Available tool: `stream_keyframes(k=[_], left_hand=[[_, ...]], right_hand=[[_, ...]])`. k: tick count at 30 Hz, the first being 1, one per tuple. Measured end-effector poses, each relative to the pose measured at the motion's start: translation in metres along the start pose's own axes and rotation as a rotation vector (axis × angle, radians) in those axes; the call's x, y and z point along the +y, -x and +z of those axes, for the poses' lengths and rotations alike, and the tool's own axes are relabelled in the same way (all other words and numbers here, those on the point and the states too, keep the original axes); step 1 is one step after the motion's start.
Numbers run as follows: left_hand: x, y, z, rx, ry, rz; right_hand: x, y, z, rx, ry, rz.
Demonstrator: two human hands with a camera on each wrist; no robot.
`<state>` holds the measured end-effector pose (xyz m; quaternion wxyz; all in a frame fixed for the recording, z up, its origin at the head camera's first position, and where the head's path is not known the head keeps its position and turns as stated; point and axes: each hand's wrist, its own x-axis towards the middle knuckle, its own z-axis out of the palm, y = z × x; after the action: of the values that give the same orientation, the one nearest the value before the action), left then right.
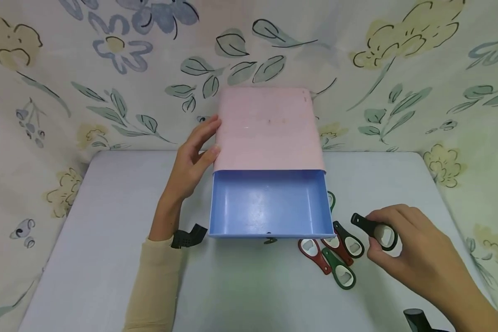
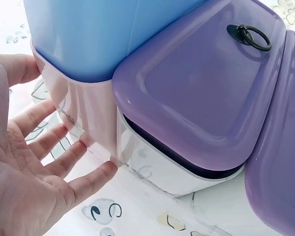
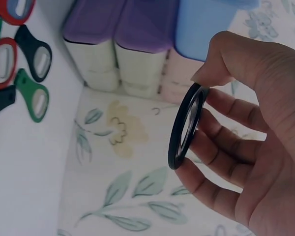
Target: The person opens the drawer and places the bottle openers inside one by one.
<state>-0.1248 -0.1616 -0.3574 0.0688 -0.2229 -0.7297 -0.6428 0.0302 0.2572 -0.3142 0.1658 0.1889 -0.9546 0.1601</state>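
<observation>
A pink drawer unit [image 1: 269,129] stands on the table with its blue drawer [image 1: 269,203] pulled out towards me. My left hand [image 1: 190,163] touches the unit's left side; in the left wrist view its fingers [image 2: 91,183] are spread along the pink casing [image 2: 96,110]. Right of the drawer, my right hand [image 1: 415,251] holds a black bottle opener [image 1: 367,224] above the table. The right wrist view shows that opener [image 3: 179,132] edge-on between thumb and fingertips. Several openers lie near the drawer's front right corner, among them a red one [image 1: 320,262], a green one [image 1: 334,260] and a black one [image 1: 341,234].
Purple drawers [image 2: 196,88] sit beside the blue one in the left wrist view, the nearer with a ring pull [image 2: 258,38]. A small metal pull [image 1: 269,241] hangs on the blue drawer's front. Floral cloth [image 1: 141,106] rises behind the white table [image 1: 108,230].
</observation>
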Motion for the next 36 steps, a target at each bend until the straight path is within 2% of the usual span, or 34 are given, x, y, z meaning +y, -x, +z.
stream_keyframes(k=[5, 11, 15, 20, 29, 36], left_hand=[[-0.002, -0.001, 0.001, 0.004, 0.006, 0.012], [-0.002, 0.001, 0.001, 0.003, 0.013, -0.002], [0.000, 0.002, 0.000, 0.006, 0.006, -0.011], [0.001, 0.001, 0.000, -0.003, 0.010, -0.012], [-0.001, -0.002, 0.002, -0.001, 0.017, -0.007], [-0.001, 0.000, 0.001, 0.008, -0.004, -0.016]], right_hand=[[-0.003, -0.014, -0.013, 0.003, -0.018, -0.050], [-0.011, -0.028, -0.018, 0.025, -0.081, -0.101], [-0.019, -0.037, -0.017, -0.004, -0.116, -0.121], [-0.027, -0.050, -0.019, -0.031, -0.091, -0.162], [-0.042, -0.085, -0.026, -0.133, -0.047, -0.248], [-0.053, -0.106, -0.023, -0.173, -0.081, -0.336]])
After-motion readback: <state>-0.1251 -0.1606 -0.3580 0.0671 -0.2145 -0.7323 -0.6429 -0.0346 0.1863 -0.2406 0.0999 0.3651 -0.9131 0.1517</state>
